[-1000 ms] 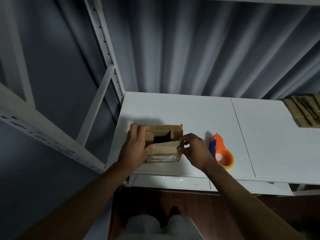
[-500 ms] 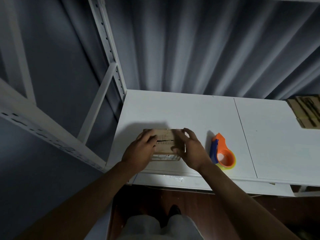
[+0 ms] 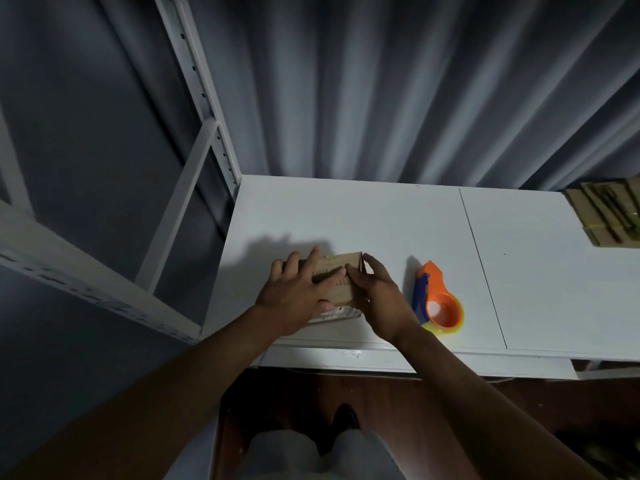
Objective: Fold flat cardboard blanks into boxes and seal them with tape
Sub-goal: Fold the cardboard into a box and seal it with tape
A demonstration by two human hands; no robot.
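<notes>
A small brown cardboard box (image 3: 341, 268) stands near the front edge of the white table (image 3: 381, 220), its top flaps folded down. My left hand (image 3: 294, 294) lies flat across the left part of the top, fingers straight and pressing the flaps. My right hand (image 3: 379, 296) rests against the box's right side, its fingers stretched over the right edge of the top. An orange and blue tape dispenser (image 3: 438, 299) with a yellowish tape roll lies on the table just right of my right hand, untouched.
A stack of flat cardboard blanks (image 3: 613, 216) lies at the table's far right edge. A white metal shelf frame (image 3: 204, 140) rises at the left of the table. A grey curtain hangs behind. My legs and dark floor show below the table edge.
The open top flaps have been folded down. Both hands moved from pinching the flaps to lying flat over the closed top, the left hand sliding further across it.
</notes>
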